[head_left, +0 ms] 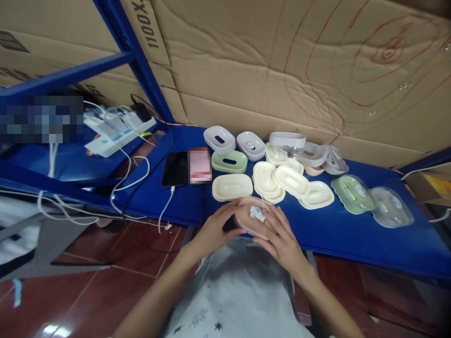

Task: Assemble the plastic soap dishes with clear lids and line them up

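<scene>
Both my hands hold a pink oval soap dish [248, 217] with a white sticker on it, at the near edge of the blue table [352, 239]. My left hand [214, 231] curls round its left end. My right hand [280, 234] grips its right side with fingers bent over the rim. Just beyond lie a cream dish [231, 186], a stack of cream trays [268, 182] and more cream pieces [315, 194].
Further back stand white [219, 139], green [229, 161] and clear dishes [391, 206]. Two phones [186, 167] lie to the left with a charging cable. A power strip [116, 129] with plugs sits on the left shelf. Cardboard [282, 61] lines the wall behind.
</scene>
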A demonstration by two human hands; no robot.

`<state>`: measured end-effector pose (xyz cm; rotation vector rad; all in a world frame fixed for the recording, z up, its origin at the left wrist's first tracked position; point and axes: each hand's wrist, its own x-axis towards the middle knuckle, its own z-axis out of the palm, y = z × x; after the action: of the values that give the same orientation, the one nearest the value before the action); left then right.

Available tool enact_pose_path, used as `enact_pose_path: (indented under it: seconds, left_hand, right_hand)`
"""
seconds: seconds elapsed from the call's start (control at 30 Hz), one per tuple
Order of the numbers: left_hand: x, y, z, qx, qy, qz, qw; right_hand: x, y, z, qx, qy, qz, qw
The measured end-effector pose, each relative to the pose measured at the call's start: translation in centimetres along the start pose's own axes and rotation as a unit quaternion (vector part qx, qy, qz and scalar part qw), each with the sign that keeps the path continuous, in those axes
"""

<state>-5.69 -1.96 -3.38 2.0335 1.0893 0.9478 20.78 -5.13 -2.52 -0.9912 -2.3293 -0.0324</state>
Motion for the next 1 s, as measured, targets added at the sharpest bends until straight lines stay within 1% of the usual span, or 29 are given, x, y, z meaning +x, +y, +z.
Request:
enact_pose_path:
  seconds: [0.1, 0.27, 0.37, 0.47, 0.53, 0.6, 0.67, 0.7, 0.77, 0.83, 0.9, 1.0]
  left_hand:
    - [0.0, 0.0, 0.0, -0.006, -0.004, -0.002, 1.0]
    - [0.1, -0.1, -0.1, -0.009, 0.005, 0.0, 1.0]
    - [0.1, 0.2, -0.2, -0.006, -0.014, 0.015, 1.0]
    - [0.0, 0.8, -0.2, 0.012, -0.049, 0.031, 0.998]
    - [-0.1, 1.1, 0.0, 0.03, -0.049, 0.02, 0.998]
    - [-0.1, 1.3, 0.1, 0.039, -0.041, 0.006, 0.998]
    - [-0.1, 1.3, 0.2, 0.039, -0.037, 0.012, 0.998]
    - [-0.1, 1.2, 0.3, 0.04, -0.034, 0.02, 0.998]
    - [0.0, 1.1, 0.5, 0.051, -0.025, 0.037, 0.998]
    - [0.0, 0.9, 0.7, 0.068, -0.015, 0.049, 0.996]
    - [0.0, 0.8, 1.0, 0.084, -0.007, 0.056, 0.995]
    - [0.0, 0.8, 1.2, 0.099, 0.003, 0.065, 0.993]
  right_hand:
    - [-0.1, 0.2, 0.0, 0.007, 0.002, 0.004, 1.0]
    - [0.1, 0.6, -0.1, 0.063, -0.007, 0.033, 0.997]
    - [-0.4, 0.5, -0.5, 0.07, 0.004, 0.037, 0.997]
    - [-2.1, 0.2, -1.8, 0.058, 0.02, 0.042, 0.997]
    - [-4.0, 0.3, -3.3, 0.036, 0.034, 0.06, 0.997]
    - [-6.5, 0.8, -5.2, -0.004, 0.068, 0.098, 0.993]
    - [-9.5, 1.8, -7.4, -0.078, 0.114, 0.156, 0.978]
    - [-11.0, 2.5, -8.4, -0.127, 0.134, 0.19, 0.964]
    - [-13.9, 4.1, -10.2, -0.232, 0.164, 0.256, 0.924]
    - [-16.5, 6.0, -11.5, -0.31, 0.185, 0.3, 0.883]
    - [-18.4, 8.2, -12.2, -0.35, 0.194, 0.315, 0.86]
    - [-20.0, 11.6, -12.5, -0.37, 0.201, 0.309, 0.853]
